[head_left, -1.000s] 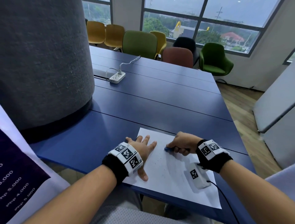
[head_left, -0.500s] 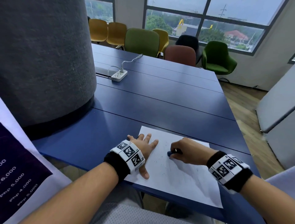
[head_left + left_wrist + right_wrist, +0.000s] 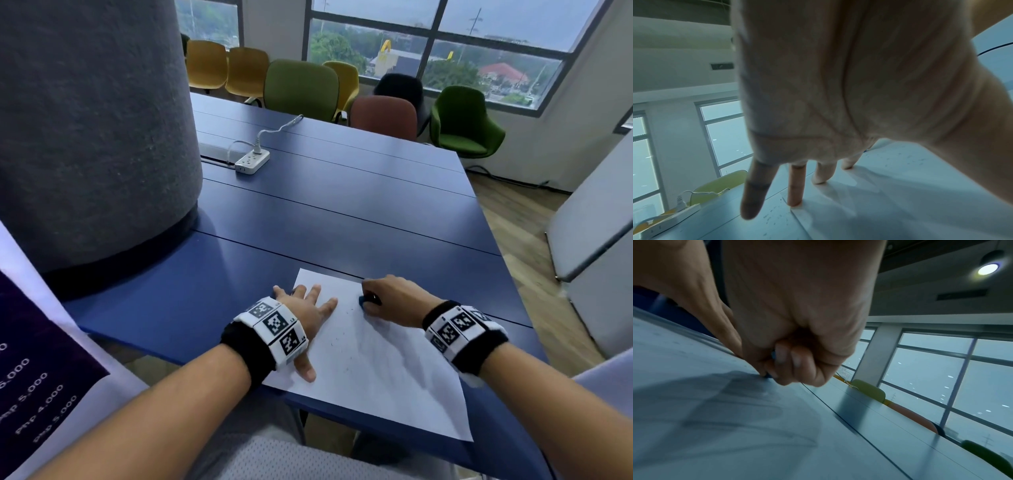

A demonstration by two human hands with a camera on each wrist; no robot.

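Observation:
A white sheet of paper (image 3: 376,359) lies at the near edge of the blue table (image 3: 342,212), with small dark crumbs scattered on it. My left hand (image 3: 308,308) rests flat on the sheet's left side with fingers spread; in the left wrist view the straight fingers (image 3: 795,186) press down at the paper's edge. My right hand (image 3: 387,298) pinches a small blue eraser (image 3: 363,300) against the upper part of the sheet. In the right wrist view the curled fingers (image 3: 797,360) hide most of the eraser (image 3: 773,354), and grey pencil smears (image 3: 748,395) cover the paper (image 3: 694,418).
A wide grey felt-covered column (image 3: 89,130) stands on the table's left. A white power strip (image 3: 252,161) with a cable lies farther back. Yellow, green and red chairs (image 3: 301,85) line the far side under windows. A printed banner (image 3: 34,377) hangs at my near left.
My right hand has slid the eraser back and forth on the sheet, toward me and then away to its upper part. The left hand has stayed flat on the paper.

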